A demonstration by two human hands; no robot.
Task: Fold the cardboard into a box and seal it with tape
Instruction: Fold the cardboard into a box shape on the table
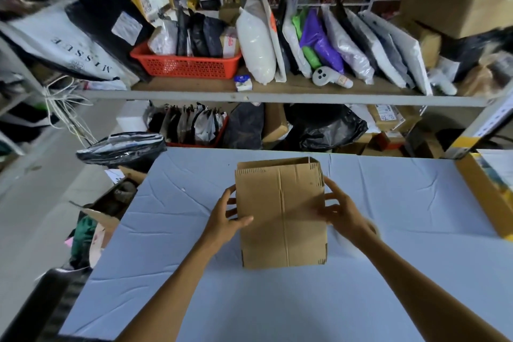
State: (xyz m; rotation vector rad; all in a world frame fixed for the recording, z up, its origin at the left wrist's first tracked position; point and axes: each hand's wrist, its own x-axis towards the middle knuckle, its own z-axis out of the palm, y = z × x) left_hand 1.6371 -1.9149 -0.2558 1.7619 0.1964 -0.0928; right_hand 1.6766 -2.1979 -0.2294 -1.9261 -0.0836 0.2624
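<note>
A brown cardboard box is held over the light blue table, partly opened, with a gap showing at its far top edge. My left hand grips its left side, thumb on the front face and fingers round the edge. My right hand holds the right side with fingers spread along the edge; it is slightly blurred. No tape is in view.
A metal shelf behind the table carries a red basket, bagged parcels and a white controller. A large cardboard box sits at the table's right edge. Open cartons and a black bag stand left of the table.
</note>
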